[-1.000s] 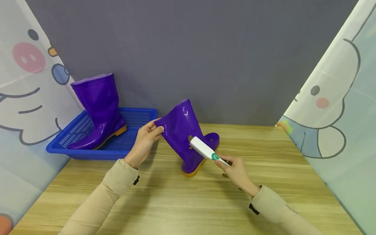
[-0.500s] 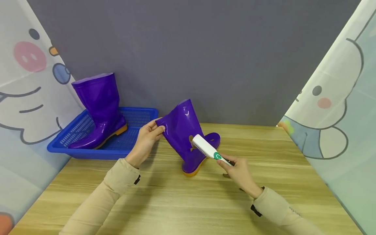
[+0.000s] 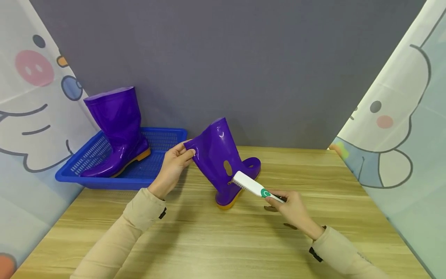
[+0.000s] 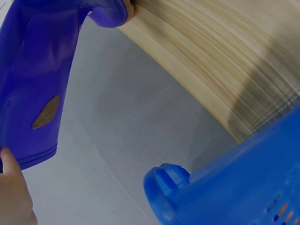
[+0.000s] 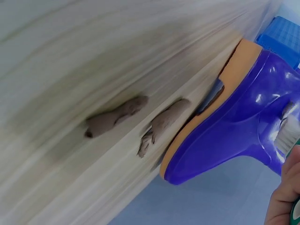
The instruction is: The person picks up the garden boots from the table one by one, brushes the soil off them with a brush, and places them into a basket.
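Note:
A purple rain boot (image 3: 214,153) with an orange sole stands tilted on the table. My left hand (image 3: 175,159) pinches the rim of its shaft. My right hand (image 3: 294,207) grips a white brush (image 3: 249,183) by its handle. The brush's bristles (image 5: 287,136) meet the boot near the ankle, beside a brown patch (image 3: 227,167). Another brown patch (image 4: 46,112) shows on the shaft in the left wrist view. A second purple boot (image 3: 116,124) leans in a blue basket (image 3: 104,184) at the left.
Brown mud-like pieces (image 5: 161,123) lie on the wooden table (image 3: 216,248) below my right hand. A grey panel (image 3: 226,69) rises behind the table. Cartoon-printed sheets (image 3: 393,116) flank both sides.
The brush in my right hand has moved down and right across the boot, uncovering more of the brown patch. My left hand holds the rim in almost the same spot.

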{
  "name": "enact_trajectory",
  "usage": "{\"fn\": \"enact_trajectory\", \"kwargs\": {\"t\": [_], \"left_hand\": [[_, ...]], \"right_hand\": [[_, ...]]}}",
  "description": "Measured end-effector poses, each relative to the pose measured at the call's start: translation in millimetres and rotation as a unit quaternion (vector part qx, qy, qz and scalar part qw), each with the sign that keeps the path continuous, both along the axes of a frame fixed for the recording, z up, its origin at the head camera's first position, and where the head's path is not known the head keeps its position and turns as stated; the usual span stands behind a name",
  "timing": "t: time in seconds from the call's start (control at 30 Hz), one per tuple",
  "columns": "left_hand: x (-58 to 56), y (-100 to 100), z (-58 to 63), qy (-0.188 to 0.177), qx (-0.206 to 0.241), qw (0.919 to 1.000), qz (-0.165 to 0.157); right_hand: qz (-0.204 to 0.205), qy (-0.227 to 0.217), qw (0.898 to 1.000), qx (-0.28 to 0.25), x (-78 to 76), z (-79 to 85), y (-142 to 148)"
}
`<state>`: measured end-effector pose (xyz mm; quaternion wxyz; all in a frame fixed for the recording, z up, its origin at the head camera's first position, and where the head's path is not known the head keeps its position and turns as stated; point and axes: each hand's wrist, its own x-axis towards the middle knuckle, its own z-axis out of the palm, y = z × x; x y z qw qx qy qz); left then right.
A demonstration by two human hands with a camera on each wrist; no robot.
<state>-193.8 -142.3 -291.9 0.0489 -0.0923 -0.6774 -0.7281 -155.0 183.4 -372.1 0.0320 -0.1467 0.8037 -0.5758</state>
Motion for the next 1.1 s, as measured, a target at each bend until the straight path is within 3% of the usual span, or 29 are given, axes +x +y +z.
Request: {"fn": "enact_trajectory", "kwargs": {"t": [0.27,0.43,0.53,0.87,1.1], "left_hand": [[-0.2,1,-0.5,0.003,0.001,1.0,-0.009],[0.4,2,-0.4,0.003,-0.001,0.9999,-0.01],[1.2,1,0.5,0.003,-0.004,1.0,-0.007],[2.6,0,1.8,0.001,-0.007,1.0,-0.006],[3.6,1,0.4,0.003,-0.002,0.9999,-0.012]], "right_hand": [[-0.042,-0.002,0.999,0.008,-2.4,3.9,-11],[-0.046,0.033,0.997,0.055,-0.8,-0.3,-17],[-0.037,0.059,0.995,0.075,1.3,-5.3,-13],[-0.058,0.063,0.985,0.151,7.6,-12.7,3],[-0.079,0.086,0.982,0.151,6.6,-7.9,10]]}}
